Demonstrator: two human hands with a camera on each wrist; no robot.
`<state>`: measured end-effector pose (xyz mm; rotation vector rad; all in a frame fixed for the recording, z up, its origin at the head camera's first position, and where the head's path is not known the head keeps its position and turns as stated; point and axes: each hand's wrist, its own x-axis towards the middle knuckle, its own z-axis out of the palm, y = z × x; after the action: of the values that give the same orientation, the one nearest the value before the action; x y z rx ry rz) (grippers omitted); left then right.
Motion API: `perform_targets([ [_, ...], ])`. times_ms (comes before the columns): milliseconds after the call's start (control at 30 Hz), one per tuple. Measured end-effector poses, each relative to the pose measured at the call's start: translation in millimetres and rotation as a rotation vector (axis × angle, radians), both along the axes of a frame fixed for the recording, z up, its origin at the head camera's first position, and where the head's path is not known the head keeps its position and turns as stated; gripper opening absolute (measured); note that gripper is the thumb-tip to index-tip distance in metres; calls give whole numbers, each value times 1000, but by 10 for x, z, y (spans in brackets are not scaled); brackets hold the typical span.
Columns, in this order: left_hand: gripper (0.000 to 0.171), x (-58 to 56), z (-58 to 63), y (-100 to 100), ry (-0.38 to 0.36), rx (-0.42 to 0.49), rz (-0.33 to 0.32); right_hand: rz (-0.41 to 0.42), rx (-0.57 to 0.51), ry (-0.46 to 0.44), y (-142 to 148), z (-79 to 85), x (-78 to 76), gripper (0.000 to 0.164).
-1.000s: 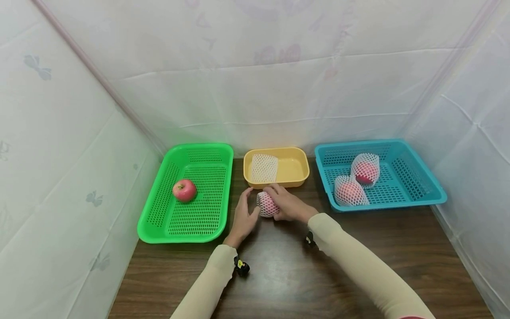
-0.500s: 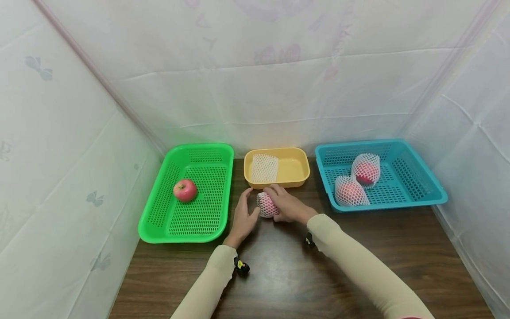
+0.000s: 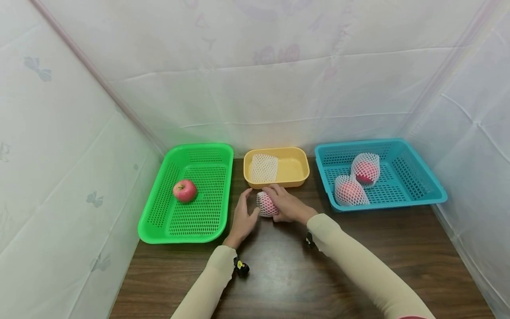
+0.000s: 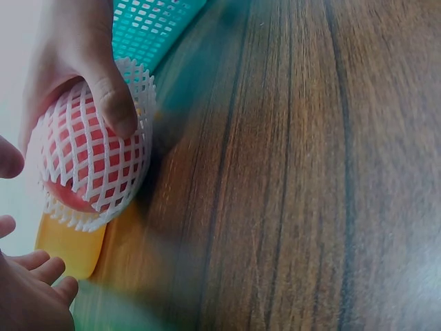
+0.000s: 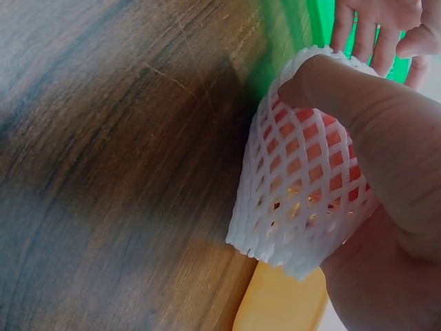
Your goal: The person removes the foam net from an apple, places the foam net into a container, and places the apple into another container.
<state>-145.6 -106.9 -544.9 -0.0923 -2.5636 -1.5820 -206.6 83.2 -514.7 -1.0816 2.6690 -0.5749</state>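
An apple in a white foam net [image 3: 266,205] is at the middle of the table, just in front of the yellow tray. My right hand [image 3: 286,204] grips it from the right, thumb and fingers curled round the net, as the right wrist view also shows with the netted apple [image 5: 303,165]. My left hand [image 3: 244,218] is on the apple's left side, its fingers loosely spread and holding nothing. In the left wrist view the red skin shows at the open end of the net [image 4: 96,148], towards the left hand [image 4: 34,286].
A green basket [image 3: 145,221] on the left holds one bare apple [image 3: 185,191]. The yellow tray [image 3: 295,168] at the back contains an empty foam net [image 3: 264,168]. On the right, a blue basket [image 3: 422,195] holds two netted apples [image 3: 350,191]. White curtains [image 3: 255,106] enclose the table.
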Motion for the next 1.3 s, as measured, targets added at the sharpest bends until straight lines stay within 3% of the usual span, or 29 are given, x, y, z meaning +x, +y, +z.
perform_targets([
  [367,64,17,2,-20,4,-7,11,18,-16,32,17,-31,-1,101],
  [1033,64,14,-38,-29,3,-13,7,-22,-41,72,41,-63,24,104],
  [1300,65,9,-39,-50,38,-10,11,-33,-68,169,79,-59,16,103],
])
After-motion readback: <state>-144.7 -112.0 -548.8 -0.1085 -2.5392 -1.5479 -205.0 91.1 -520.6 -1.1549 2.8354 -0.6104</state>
